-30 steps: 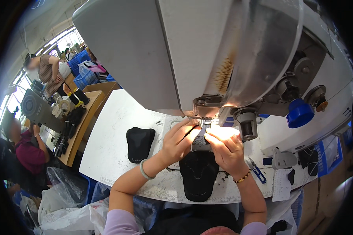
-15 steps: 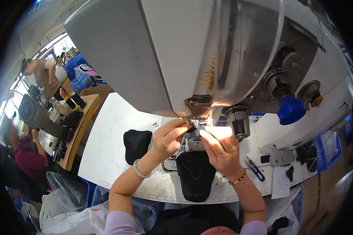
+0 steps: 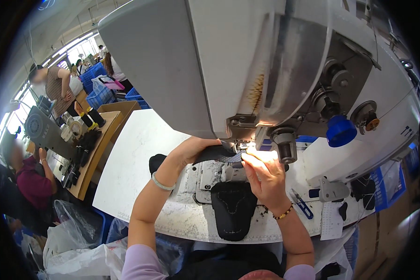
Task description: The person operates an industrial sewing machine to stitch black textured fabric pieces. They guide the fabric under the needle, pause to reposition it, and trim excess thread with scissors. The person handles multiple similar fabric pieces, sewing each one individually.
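A black padded fabric piece (image 3: 214, 153) is held at the needle area of a white sewing machine (image 3: 147, 70). My left hand (image 3: 191, 149) is closed on its left side, with the fingertips partly hidden behind it. On the right edge, close under the lit needle area, the fingers of my right hand (image 3: 267, 175) pinch the same piece. A second black padded piece (image 3: 233, 212) with light stitched lines lies flat just below the machine bed. Beyond my left wrist, part of another black piece (image 3: 157, 162) shows on the white table.
Blue-handled thread snips (image 3: 303, 205) lie right of my right wrist, near a white paper sheet (image 3: 332, 221). A blue knob (image 3: 340, 131) juts from the machine head. Plastic bags (image 3: 84, 254) hang at the table's front left. Co-workers and another machine (image 3: 46, 133) are at the left.
My left hand has shifted left from the needle area, and more of the black piece now shows between my hands. The left forearm now covers part of the black piece at the left.
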`<state>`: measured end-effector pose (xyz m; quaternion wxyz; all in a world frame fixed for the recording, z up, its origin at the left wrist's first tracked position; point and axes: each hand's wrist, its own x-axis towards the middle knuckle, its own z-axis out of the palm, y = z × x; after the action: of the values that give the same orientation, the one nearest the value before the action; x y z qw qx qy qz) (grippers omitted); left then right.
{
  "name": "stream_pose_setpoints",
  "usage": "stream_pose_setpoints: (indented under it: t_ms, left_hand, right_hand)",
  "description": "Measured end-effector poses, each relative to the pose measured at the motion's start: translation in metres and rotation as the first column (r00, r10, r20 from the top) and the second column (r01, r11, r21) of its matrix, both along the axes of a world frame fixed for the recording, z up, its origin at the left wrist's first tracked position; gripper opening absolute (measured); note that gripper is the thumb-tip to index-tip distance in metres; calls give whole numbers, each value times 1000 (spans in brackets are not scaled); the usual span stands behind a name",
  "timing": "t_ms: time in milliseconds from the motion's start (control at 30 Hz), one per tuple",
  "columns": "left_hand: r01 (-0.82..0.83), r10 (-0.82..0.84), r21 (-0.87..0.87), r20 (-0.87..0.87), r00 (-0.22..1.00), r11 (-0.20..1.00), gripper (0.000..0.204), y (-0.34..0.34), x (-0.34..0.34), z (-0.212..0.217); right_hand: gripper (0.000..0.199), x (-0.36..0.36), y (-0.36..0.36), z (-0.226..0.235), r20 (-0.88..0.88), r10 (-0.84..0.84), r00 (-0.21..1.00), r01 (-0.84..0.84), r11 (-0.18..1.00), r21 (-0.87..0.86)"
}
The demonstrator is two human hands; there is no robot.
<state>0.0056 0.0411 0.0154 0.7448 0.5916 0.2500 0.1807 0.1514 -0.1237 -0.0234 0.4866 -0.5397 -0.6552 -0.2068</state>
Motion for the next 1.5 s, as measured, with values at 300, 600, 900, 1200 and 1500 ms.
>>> stream_pose_setpoints:
  t_ms: [300, 600, 900, 1200, 1500]
  left_hand:
    - [55, -10, -164, 264, 964, 985, 23, -20, -10, -8]
    - [32, 58, -247, 349, 935, 968, 22, -39, -14, -12]
    - [-124, 126, -28, 323, 938, 992, 20, -55, -17, -26]
    - [-203, 204, -43, 358, 911, 978, 25, -72, -11, -21]
    - [-237, 275, -141, 431, 859, 961, 20, -85, -8, -32]
  right_hand:
    - [30, -7, -12, -5, 137, -15, 990, 18, 1000, -20]
    - [35, -18, -6, -7, 275, -107, 956, 84, 992, 95]
    - [34, -16, -10, -1, 248, -22, 969, 13, 999, 37]
    - [32, -5, -12, -5, 218, 16, 976, -27, 998, 51]
    - [23, 12, -13, 0, 147, 52, 988, -61, 996, 63]
